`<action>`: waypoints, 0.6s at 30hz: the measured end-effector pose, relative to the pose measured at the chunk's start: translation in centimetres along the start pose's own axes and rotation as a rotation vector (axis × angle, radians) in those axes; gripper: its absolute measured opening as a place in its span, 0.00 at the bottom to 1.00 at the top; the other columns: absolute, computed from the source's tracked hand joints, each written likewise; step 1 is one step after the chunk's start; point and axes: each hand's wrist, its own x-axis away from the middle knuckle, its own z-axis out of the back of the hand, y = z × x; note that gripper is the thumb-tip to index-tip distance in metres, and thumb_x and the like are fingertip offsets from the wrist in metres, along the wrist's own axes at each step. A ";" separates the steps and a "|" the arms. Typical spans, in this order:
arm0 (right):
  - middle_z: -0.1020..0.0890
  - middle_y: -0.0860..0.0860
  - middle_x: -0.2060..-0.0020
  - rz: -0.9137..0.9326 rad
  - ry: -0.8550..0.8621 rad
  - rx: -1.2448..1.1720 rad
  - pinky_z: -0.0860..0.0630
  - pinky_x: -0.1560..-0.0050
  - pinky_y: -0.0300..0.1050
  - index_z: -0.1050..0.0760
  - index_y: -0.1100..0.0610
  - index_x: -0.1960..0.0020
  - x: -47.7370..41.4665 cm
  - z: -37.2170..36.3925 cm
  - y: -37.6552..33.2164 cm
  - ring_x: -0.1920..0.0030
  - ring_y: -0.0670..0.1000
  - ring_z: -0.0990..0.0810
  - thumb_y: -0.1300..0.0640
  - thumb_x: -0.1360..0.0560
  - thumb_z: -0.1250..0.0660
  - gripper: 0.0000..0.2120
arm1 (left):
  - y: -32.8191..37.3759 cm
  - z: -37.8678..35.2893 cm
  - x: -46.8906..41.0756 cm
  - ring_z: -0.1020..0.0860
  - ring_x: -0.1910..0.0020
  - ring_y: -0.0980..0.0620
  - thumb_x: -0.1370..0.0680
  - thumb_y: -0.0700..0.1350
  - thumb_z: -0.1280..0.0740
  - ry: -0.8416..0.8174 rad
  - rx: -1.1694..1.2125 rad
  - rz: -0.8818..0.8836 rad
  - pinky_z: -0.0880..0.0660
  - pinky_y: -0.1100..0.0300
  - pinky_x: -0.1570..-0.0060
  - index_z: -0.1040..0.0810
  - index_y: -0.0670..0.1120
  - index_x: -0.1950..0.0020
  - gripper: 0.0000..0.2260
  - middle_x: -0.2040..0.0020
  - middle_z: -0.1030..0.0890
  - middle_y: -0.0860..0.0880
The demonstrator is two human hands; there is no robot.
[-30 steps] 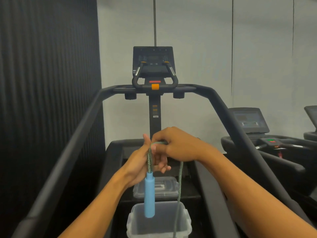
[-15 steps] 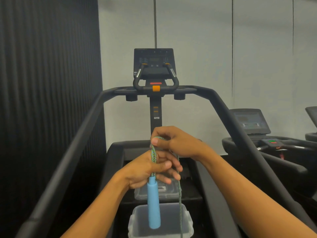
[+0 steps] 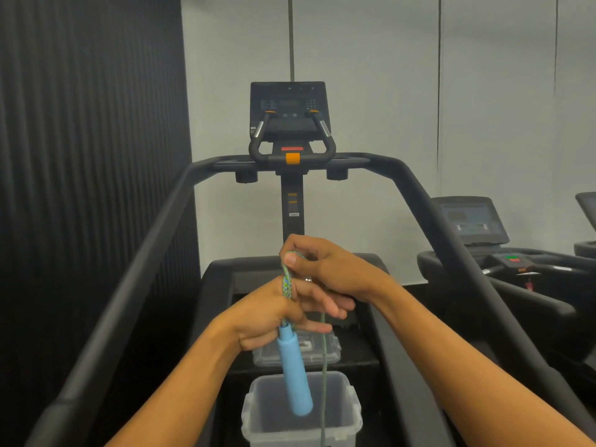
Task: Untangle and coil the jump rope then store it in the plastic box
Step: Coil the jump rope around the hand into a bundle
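Jump rope [image 3: 287, 283], green braid, blue handle [image 3: 295, 372] hanging; both hands' fingers [image 3: 292, 260] grasping it above plastic box [image 3: 351, 411]

There is one view only, from a camera on the person's head, facing forward and slightly down along a treadmill [image 3: 292, 162] toward its console [image 3: 288, 104] and the pale wall [image 3: 387, 75]. Both forearms reach in close from the bottom edge.
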 end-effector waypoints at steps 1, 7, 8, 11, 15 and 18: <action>0.21 0.47 0.64 -0.031 -0.014 -0.043 0.24 0.58 0.41 0.25 0.48 0.56 0.1 -0.1 0.1 0.63 0.45 0.22 0.53 0.15 0.40 0.12 | 0.0 -0.2 0.1 0.20 0.36 0.41 0.27 0.19 0.46 -0.027 0.055 -0.018 0.26 0.42 0.34 0.17 0.37 0.52 0.22 0.37 0.19 0.34; 0.18 0.50 0.64 -0.098 -0.025 -0.181 0.22 0.57 0.43 0.23 0.53 0.54 0.4 -0.1 0.3 0.62 0.47 0.18 0.54 0.15 0.40 0.11 | -0.2 -0.8 0.2 0.20 0.38 0.38 0.30 0.21 0.46 -0.091 0.157 -0.098 0.26 0.40 0.35 0.17 0.37 0.52 0.22 0.40 0.18 0.34; 0.18 0.51 0.63 -0.114 -0.029 -0.215 0.21 0.57 0.43 0.23 0.54 0.54 0.4 0.1 0.3 0.62 0.47 0.18 0.55 0.15 0.40 0.11 | -0.2 -0.8 0.2 0.18 0.40 0.39 0.31 0.21 0.46 -0.087 0.154 -0.099 0.25 0.42 0.35 0.17 0.37 0.52 0.22 0.42 0.18 0.34; 0.18 0.55 0.60 -0.152 -0.032 -0.318 0.21 0.54 0.45 0.23 0.57 0.53 0.5 0.6 0.5 0.59 0.51 0.19 0.56 0.15 0.40 0.10 | 0.1 -0.9 0.3 0.17 0.42 0.41 0.33 0.23 0.44 -0.037 0.157 -0.113 0.23 0.49 0.38 0.16 0.38 0.52 0.21 0.42 0.17 0.34; 0.18 0.57 0.58 -0.215 -0.067 -0.415 0.20 0.53 0.44 0.23 0.56 0.52 0.6 1.1 1.1 0.57 0.54 0.19 0.56 0.15 0.40 0.10 | 0.2 -1.4 0.3 0.21 0.36 0.38 0.31 0.22 0.44 -0.030 0.188 -0.154 0.24 0.51 0.35 0.17 0.36 0.51 0.21 0.37 0.20 0.33; 0.18 0.55 0.59 -0.259 -0.130 -0.514 0.19 0.59 0.40 0.24 0.56 0.53 1.0 1.1 1.2 0.60 0.51 0.18 0.56 0.15 0.40 0.10 | 0.1 -2.0 0.1 0.21 0.35 0.38 0.29 0.22 0.43 0.000 0.119 -0.190 0.25 0.53 0.35 0.16 0.38 0.54 0.19 0.37 0.19 0.35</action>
